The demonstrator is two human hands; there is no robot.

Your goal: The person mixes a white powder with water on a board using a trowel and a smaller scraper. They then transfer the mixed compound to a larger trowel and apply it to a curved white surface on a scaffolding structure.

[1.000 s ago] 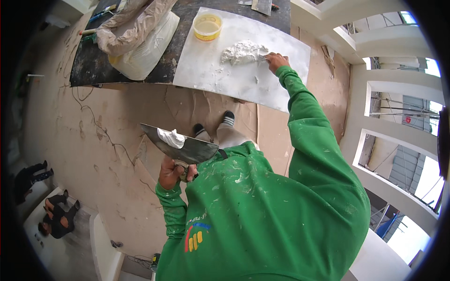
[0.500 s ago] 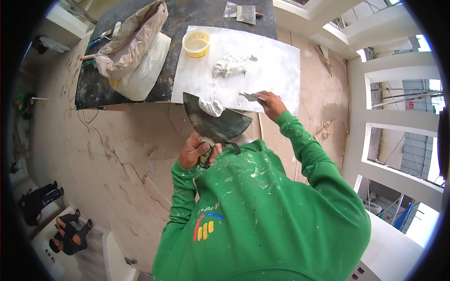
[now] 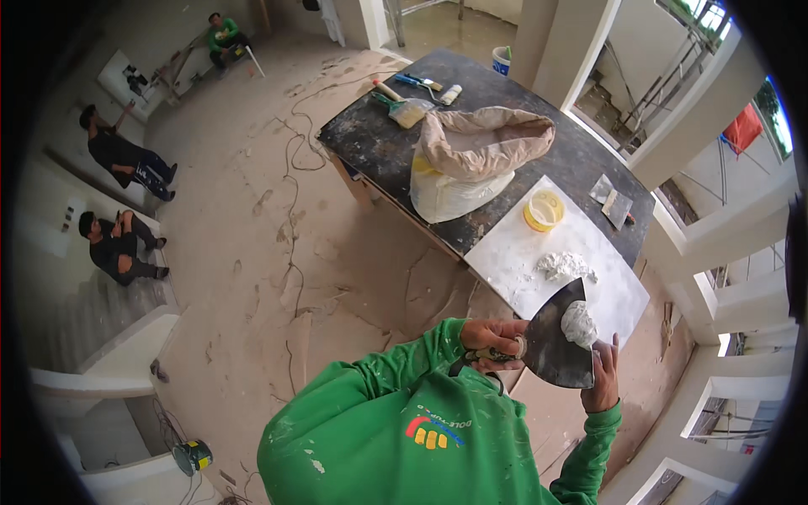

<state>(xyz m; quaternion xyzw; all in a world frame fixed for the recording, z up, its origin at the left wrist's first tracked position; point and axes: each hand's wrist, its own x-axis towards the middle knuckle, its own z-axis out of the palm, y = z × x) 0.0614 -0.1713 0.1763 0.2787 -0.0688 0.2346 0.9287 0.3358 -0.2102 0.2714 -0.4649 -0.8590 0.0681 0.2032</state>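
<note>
My left hand (image 3: pixel 495 343) is closed round the handle of a wide, fan-shaped dark metal putty blade (image 3: pixel 551 343). A lump of white putty (image 3: pixel 579 325) sits near the blade's far right edge. My right hand (image 3: pixel 604 379) is at that edge, fingers bent upward beside the lump. The small putty knife seen in it half a second ago is hidden now. Beyond the blade, a white board (image 3: pixel 513 261) lies on the dark table, bearing a heap of white putty (image 3: pixel 567 267) and a yellow-labelled plastic tub (image 3: pixel 544 209).
On the dark table (image 3: pixel 379 143) stand an open paper sack (image 3: pixel 471 160), brushes (image 3: pixel 408 111), a small roller (image 3: pixel 451 94) and flat scrapers (image 3: pixel 615 207). A cable (image 3: pixel 290 177) trails over the dusty floor. Three people are at the far left; a bucket (image 3: pixel 502 60) stands behind the table.
My view has swung left, so the table now appears farther right. The wide blade has turned, its handle now pointing left. My right hand has come from beside the board to the blade's edge.
</note>
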